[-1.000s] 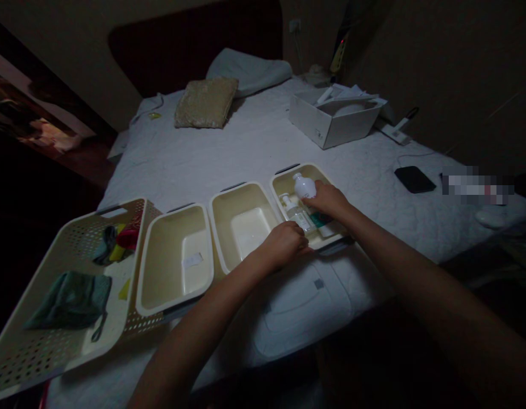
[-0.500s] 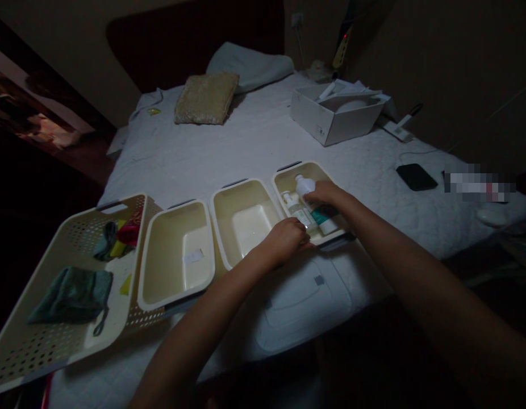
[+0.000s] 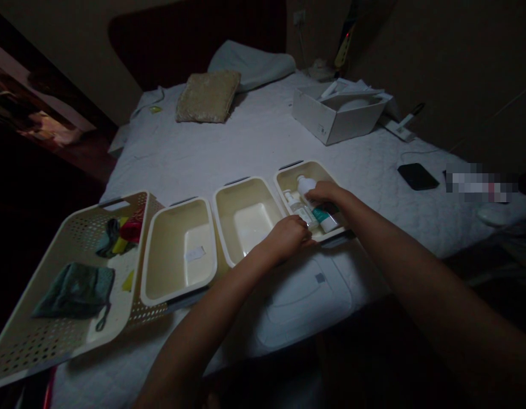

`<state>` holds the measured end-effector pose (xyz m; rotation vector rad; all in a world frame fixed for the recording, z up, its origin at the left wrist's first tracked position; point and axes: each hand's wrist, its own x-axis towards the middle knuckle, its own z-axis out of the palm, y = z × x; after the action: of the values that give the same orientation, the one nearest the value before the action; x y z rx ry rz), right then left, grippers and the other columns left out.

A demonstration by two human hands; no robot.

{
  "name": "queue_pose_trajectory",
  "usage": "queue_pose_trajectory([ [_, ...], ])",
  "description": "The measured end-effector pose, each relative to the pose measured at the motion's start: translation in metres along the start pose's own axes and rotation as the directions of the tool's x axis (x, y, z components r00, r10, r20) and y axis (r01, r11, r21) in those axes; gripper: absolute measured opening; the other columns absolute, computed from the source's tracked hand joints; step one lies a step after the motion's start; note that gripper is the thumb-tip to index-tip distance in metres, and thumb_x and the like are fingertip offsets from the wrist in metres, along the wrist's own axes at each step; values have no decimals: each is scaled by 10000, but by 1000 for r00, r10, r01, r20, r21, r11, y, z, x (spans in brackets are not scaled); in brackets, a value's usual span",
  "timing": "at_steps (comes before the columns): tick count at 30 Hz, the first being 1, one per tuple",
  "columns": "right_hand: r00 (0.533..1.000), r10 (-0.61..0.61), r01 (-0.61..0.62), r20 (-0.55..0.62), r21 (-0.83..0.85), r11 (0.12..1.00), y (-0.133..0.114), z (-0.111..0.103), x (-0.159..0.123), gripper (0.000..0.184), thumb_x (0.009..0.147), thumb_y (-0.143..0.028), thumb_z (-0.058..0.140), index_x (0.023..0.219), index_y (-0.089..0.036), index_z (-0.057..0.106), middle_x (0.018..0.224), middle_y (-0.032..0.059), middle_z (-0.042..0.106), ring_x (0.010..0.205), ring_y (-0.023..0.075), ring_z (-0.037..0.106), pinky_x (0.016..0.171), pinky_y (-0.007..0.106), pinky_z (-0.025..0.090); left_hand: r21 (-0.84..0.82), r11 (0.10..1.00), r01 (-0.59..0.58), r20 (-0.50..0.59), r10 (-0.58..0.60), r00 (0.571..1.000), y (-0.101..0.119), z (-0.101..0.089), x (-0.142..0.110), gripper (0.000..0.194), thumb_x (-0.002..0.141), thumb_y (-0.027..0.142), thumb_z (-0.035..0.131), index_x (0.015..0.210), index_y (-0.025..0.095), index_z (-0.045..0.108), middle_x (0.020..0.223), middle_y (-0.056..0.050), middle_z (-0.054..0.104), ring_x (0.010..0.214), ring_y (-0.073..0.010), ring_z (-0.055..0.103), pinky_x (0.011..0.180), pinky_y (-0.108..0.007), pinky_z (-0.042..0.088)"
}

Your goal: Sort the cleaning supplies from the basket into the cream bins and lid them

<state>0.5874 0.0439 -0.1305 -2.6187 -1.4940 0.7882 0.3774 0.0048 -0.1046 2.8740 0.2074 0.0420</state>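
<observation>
Three cream tubs stand in a row on the bed. My right hand (image 3: 329,195) reaches into the right tub (image 3: 288,173) and is closed round a white bottle (image 3: 304,185) lying in it. Beside that bottle lie a small pump bottle (image 3: 293,203) and a green-and-white tube (image 3: 323,217). My left hand (image 3: 288,236) is curled over the near rim of the same tub, fingers closed on the edge. The middle tub (image 3: 246,218) and the left tub (image 3: 178,250) hold no bottles.
A perforated cream basket (image 3: 45,335) at the left holds a teal cloth (image 3: 73,289) and coloured cloths (image 3: 122,233). Farther up the bed lie a beige cushion (image 3: 207,96), a pillow (image 3: 250,59) and a white box (image 3: 335,113). A black phone (image 3: 417,176) lies at the right.
My right hand has lowered the white bottle from upright into the right tub, laying it beside the other bottles. My left hand has stayed on the tub's rim.
</observation>
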Motion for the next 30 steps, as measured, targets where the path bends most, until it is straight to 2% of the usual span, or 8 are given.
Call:
queue_pose_trajectory([
  [5, 1000, 18, -18, -13, -13, 1000, -5, 1, -11, 502, 804, -354, 599, 1188, -33, 626, 1195, 225, 638, 1061, 327, 638, 757, 327, 502, 0, 1000, -9, -5, 9, 1000, -2, 3, 0, 346, 926, 347, 493, 772, 123, 707, 832, -102, 696, 869, -196, 622, 852, -323, 474],
  [10, 986, 55, -53, -157, 20, 998, -4, 10, -26, 633, 822, -438, 567, 1310, -42, 490, 1229, 228, 616, 1093, 320, 622, 804, 349, 491, -17, 1000, -4, -10, 4, 1000, -2, 1, -1, 331, 922, 340, 502, 787, 122, 711, 851, -102, 701, 891, -201, 624, 850, -322, 474],
  [15, 977, -12, 14, -213, 9, 1000, 1, 15, -41, 523, 884, -417, 493, 1275, -71, 508, 1212, 216, 623, 1074, 292, 625, 825, 334, 473, -69, 998, -5, -53, 2, 999, -2, 3, -1, 303, 906, 334, 530, 782, 118, 702, 843, -106, 697, 881, -199, 623, 834, -325, 480],
  [17, 957, -88, 71, -278, -69, 995, 1, 13, -45, 480, 893, -377, 466, 1234, -47, 540, 1177, 234, 628, 1060, 299, 622, 848, 345, 463, -130, 992, 11, -84, -22, 996, -3, 4, 0, 272, 905, 297, 526, 796, 116, 697, 856, -103, 700, 876, -187, 623, 830, -309, 484],
  [19, 918, -190, 139, -348, -167, 976, -1, 10, -49, 436, 896, -340, 440, 1162, -29, 589, 1140, 246, 631, 1065, 306, 609, 882, 356, 449, -193, 978, 77, -145, -106, 984, -4, 5, -1, 239, 911, 248, 501, 853, 121, 694, 894, -95, 705, 880, -173, 627, 837, -295, 487],
  [21, 877, -275, 199, -394, -223, 954, -7, 8, -54, 413, 899, -316, 414, 1117, -29, 615, 1116, 242, 636, 1068, 303, 601, 903, 361, 443, -237, 954, 185, -235, -241, 942, -8, 4, -4, 233, 917, 232, 477, 915, 135, 688, 934, -87, 707, 898, -170, 632, 853, -299, 488],
  [25, 763, -441, 362, -473, -253, 897, -32, 14, -70, 443, 887, -279, 418, 1212, -20, 570, 1193, 224, 618, 1121, 295, 575, 947, 365, 436, -260, 874, 411, -399, -485, 778, -23, -6, -24, 240, 922, 268, 472, 938, 146, 678, 975, -93, 705, 955, -196, 630, 888, -329, 484],
  [30, 589, -662, 571, -463, -341, 746, -84, 43, -100, 499, 879, -251, 433, 1302, 3, 510, 1262, 217, 594, 1135, 301, 572, 988, 392, 420, -212, 787, 579, -525, -592, 612, -39, -27, -78, 214, 913, 205, 462, 997, 138, 647, 1064, -106, 680, 1045, -194, 603, 952, -323, 459],
])
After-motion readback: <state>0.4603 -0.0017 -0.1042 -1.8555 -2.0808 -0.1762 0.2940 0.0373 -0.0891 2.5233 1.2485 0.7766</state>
